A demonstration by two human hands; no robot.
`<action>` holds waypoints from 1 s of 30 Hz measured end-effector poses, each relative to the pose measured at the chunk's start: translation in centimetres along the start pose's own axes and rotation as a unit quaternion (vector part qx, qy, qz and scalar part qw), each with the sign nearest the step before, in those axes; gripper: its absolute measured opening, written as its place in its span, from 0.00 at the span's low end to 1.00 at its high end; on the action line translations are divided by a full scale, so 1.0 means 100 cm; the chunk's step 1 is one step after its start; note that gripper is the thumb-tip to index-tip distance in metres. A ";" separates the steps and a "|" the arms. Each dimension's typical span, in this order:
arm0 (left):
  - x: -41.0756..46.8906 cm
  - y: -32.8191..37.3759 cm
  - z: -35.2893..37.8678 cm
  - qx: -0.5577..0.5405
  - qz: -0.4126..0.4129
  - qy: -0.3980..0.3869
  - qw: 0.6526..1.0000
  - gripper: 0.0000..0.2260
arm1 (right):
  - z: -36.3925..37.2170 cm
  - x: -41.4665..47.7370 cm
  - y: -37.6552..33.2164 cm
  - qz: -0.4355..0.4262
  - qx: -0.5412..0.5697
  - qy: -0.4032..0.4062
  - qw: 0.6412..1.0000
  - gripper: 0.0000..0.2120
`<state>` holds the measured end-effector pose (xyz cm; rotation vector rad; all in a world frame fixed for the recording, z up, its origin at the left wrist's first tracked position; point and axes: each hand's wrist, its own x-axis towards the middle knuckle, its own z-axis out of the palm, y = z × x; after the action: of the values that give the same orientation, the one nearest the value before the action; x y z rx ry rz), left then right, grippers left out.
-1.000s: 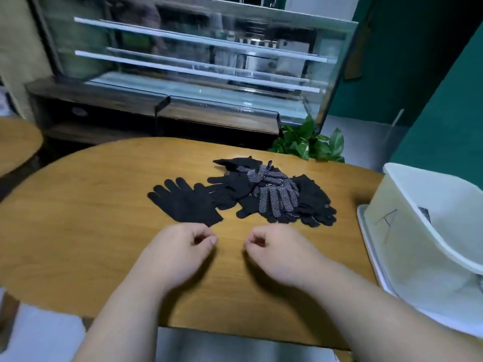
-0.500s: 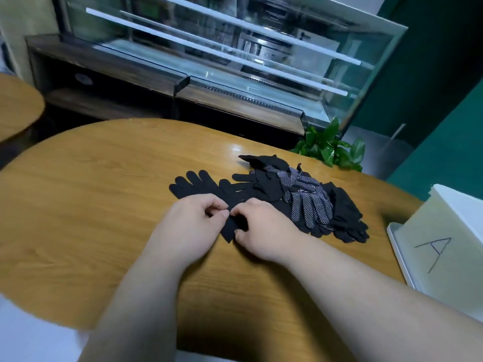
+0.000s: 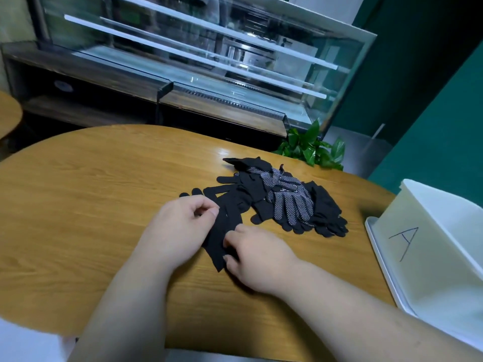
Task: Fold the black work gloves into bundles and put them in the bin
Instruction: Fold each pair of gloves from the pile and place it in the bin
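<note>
A plain black glove [image 3: 224, 232] lies flat on the wooden table [image 3: 86, 194], cuff end toward me, between my two hands. My left hand [image 3: 180, 226] rests on its left side, thumb and forefinger pinching the glove's edge. My right hand [image 3: 257, 256] holds the cuff end with curled fingers. Behind and to the right lies a pile of black gloves [image 3: 290, 202], some with white grip dots. The white bin [image 3: 433, 246], marked with a hand-drawn "A", stands at the table's right end; its inside is hidden.
A glass display case [image 3: 198, 56] stands beyond the table's far edge. A green plant [image 3: 312, 147] sits behind the glove pile. A second round table [image 3: 7, 113] shows at the far left. The bin rests on a white tray [image 3: 384, 259].
Both hands went from the bare table to the nearest glove, took hold of it and drew it toward me, away from the pile. The view has shifted left.
</note>
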<state>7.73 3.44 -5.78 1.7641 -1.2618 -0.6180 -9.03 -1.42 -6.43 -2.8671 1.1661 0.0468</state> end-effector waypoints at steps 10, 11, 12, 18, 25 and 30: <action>-0.015 0.007 0.022 0.047 0.027 -0.083 0.995 0.05 | 0.008 -0.073 0.009 0.093 0.018 0.031 0.995 0.16; -0.016 0.007 0.025 0.056 0.030 -0.092 0.994 0.05 | 0.007 -0.078 0.009 0.101 0.020 0.028 0.994 0.15; -0.016 0.008 0.028 0.064 0.033 -0.100 0.992 0.05 | 0.005 -0.082 0.009 0.108 0.023 0.023 0.994 0.15; -0.020 0.007 0.053 0.126 0.117 -0.182 0.968 0.03 | -0.007 -0.101 0.007 0.101 0.067 -0.062 0.991 0.13; -0.023 0.004 0.072 0.190 0.178 -0.226 0.939 0.11 | -0.026 -0.106 0.016 0.036 0.074 -0.150 0.985 0.16; -0.023 -0.002 0.081 0.148 0.199 -0.266 0.932 0.15 | -0.028 -0.101 0.026 0.049 0.140 -0.171 0.974 0.13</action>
<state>0.64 2.71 -10.22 1.5441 -2.1189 -0.7187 -17.99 3.60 -3.28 -2.4327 1.1371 0.3351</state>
